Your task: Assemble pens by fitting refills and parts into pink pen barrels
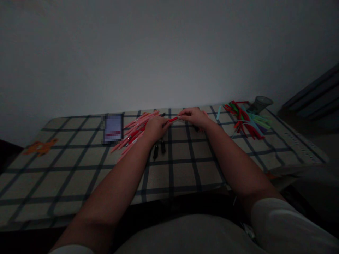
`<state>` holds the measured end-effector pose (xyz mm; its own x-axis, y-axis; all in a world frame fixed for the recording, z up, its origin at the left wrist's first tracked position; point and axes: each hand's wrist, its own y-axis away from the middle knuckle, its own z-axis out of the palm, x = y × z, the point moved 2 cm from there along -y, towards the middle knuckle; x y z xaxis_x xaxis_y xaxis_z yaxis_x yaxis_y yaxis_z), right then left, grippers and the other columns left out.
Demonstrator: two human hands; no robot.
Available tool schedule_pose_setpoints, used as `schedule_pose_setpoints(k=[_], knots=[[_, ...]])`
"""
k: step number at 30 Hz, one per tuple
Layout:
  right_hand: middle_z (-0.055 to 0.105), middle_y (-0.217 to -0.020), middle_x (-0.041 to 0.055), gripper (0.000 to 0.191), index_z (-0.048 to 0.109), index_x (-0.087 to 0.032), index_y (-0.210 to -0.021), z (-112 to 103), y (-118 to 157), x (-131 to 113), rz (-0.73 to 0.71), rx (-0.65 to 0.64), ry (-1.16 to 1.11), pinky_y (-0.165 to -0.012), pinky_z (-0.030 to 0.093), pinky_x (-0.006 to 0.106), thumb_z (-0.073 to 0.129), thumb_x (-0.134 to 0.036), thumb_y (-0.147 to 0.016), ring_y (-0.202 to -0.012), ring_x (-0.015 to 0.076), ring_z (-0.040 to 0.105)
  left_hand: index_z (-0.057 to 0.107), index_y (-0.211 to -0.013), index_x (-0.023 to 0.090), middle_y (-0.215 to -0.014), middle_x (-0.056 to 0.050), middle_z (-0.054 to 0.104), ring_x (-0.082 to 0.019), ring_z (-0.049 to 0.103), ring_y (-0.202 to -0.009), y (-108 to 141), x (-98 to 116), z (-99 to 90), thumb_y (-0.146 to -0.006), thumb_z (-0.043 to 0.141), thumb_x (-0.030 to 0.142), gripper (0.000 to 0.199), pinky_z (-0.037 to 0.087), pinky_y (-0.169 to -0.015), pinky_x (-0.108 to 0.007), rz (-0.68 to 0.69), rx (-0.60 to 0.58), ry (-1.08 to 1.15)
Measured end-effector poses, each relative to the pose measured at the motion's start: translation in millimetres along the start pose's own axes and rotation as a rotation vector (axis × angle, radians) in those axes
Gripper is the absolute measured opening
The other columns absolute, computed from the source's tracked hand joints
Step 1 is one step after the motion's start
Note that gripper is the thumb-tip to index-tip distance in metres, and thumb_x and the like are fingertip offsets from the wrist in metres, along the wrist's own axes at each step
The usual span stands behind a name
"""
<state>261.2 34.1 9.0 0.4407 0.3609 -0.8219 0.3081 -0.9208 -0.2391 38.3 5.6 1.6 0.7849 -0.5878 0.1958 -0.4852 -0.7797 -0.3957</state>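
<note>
Above the middle of the checked cloth, a slim red pen spans the gap between my two hands. My left hand pinches its left end, and my right hand has fingertips closed on the right end. Just left of and partly behind my left hand lies a loose pile of pink and red pens, some with silvery parts. Two dark pen-like pieces stick out below my left wrist. Pink and dark items beside my right hand are mostly hidden by it.
A pixelated phone-like rectangle lies left of the pile. To the right is a heap of coloured strips, red, green, blue and purple, beside a greyish cup. The checked tablecloth meets a plain wall behind.
</note>
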Motion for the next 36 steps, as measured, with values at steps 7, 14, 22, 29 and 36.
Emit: schedule_pose_setpoints(k=[7,14,22,29,36], knots=[[0.077,-0.093,0.0073,0.033,0.079,-0.018,-0.097,2,-3,10,-0.009,-0.034,-0.011,-0.077,0.048,0.031,0.072,-0.047,-0.081,-0.083,0.0190,0.066,0.078,-0.122,0.024,-0.104,-0.009,0.080,-0.026,0.070,-0.101,-1,-3,3.1,-0.104,0.054,0.038,0.034,0.048,-0.089,-0.037,0.009,0.003,-0.011],[0.068,-0.074,0.0049,0.040,0.073,-0.016,-0.078,1,11,-23,0.067,-0.053,0.248,-0.068,0.042,0.029,0.059,-0.052,-0.090,-0.071,0.0167,0.057,0.080,-0.115,0.021,-0.095,-0.009,0.078,-0.024,0.068,-0.091,-2,-2,2.4,-0.103,0.056,0.037,0.032,0.047,-0.085,-0.034,0.050,-0.011,-0.019],[0.066,-0.071,0.0049,0.041,0.068,-0.020,-0.070,6,22,-36,0.119,-0.025,0.269,-0.073,0.046,0.032,0.053,-0.048,-0.095,-0.076,0.0194,0.058,0.079,-0.119,0.022,-0.097,-0.010,0.078,-0.026,0.068,-0.093,-1,1,-0.4,-0.103,0.054,0.038,0.034,0.047,-0.085,-0.036,0.042,-0.029,-0.038],[0.067,-0.077,0.0059,0.025,0.062,-0.020,-0.081,6,19,-38,0.100,-0.058,0.214,-0.070,0.044,0.031,0.057,-0.039,-0.095,-0.073,0.0185,0.056,0.078,-0.121,0.023,-0.101,-0.009,0.079,-0.026,0.068,-0.098,-1,-2,2.9,-0.103,0.053,0.039,0.035,0.048,-0.087,-0.036,0.025,-0.035,-0.053],[0.062,-0.073,0.0042,0.033,0.059,-0.019,-0.074,9,16,-33,0.085,-0.101,0.260,-0.073,0.041,0.031,0.052,-0.041,-0.099,-0.073,0.0180,0.054,0.079,-0.110,0.023,-0.098,-0.008,0.078,-0.025,0.068,-0.094,0,1,0.2,-0.104,0.052,0.041,0.034,0.047,-0.082,-0.035,0.055,-0.059,-0.075]])
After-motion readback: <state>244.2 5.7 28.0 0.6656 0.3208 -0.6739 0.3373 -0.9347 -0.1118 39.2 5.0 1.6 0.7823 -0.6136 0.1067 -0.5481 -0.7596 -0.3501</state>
